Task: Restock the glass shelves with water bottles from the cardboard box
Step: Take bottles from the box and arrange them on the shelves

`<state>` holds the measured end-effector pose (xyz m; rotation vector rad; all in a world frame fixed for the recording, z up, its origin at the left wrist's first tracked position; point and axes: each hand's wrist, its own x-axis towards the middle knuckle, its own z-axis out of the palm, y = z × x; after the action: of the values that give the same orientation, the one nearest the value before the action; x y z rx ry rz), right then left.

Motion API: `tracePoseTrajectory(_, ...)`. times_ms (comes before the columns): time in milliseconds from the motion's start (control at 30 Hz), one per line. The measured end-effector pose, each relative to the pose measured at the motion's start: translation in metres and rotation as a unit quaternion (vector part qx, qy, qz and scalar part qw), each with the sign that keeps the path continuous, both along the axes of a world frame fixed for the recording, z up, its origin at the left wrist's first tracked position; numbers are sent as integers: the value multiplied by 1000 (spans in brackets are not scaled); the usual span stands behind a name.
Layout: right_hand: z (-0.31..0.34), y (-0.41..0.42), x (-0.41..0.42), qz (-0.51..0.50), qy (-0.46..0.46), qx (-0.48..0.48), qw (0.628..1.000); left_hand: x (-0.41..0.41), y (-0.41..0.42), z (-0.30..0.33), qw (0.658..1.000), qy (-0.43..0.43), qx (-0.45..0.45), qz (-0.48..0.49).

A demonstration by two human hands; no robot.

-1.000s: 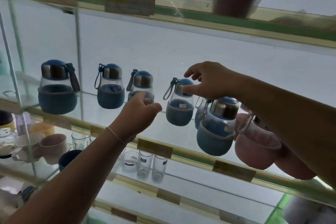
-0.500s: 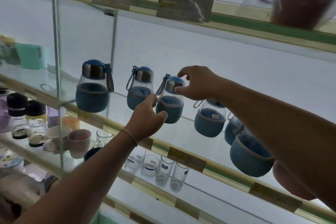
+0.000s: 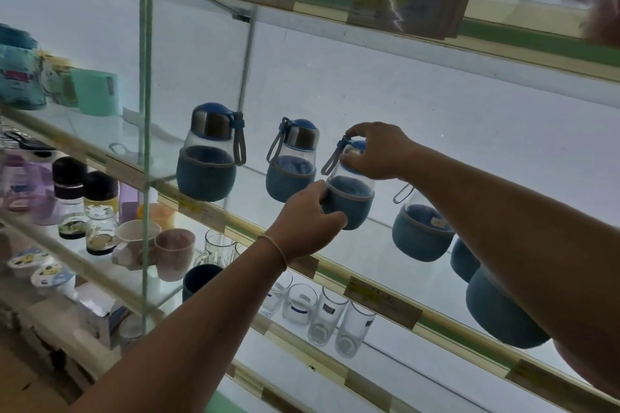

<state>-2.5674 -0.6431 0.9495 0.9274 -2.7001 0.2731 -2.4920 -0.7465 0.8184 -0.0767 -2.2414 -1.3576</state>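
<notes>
Now hands (image 3: 310,218) grip bottle (image 3: 350,193).

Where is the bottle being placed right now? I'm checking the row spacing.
In the head view it is mid-frame on the middle glass shelf: the blue-sleeved bottle, third from the left in its row, with the left hand round its sleeve and the right hand on its cap.

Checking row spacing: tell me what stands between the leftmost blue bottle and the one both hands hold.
One more blue-sleeved bottle stands between the leftmost bottle and the held bottle, gripped by left hand and right hand; the head view shows it.
</notes>
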Motion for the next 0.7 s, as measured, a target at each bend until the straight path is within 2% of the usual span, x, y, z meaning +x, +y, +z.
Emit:
tracePoseTrajectory(300, 1, 10, 7, 34, -29, -42, 998, 1, -1, 1, 997, 0, 63, 37)
tracePoseTrajectory(700, 8, 48, 35, 39, -59, -39, 997, 14, 6, 11, 996, -47, 62, 34)
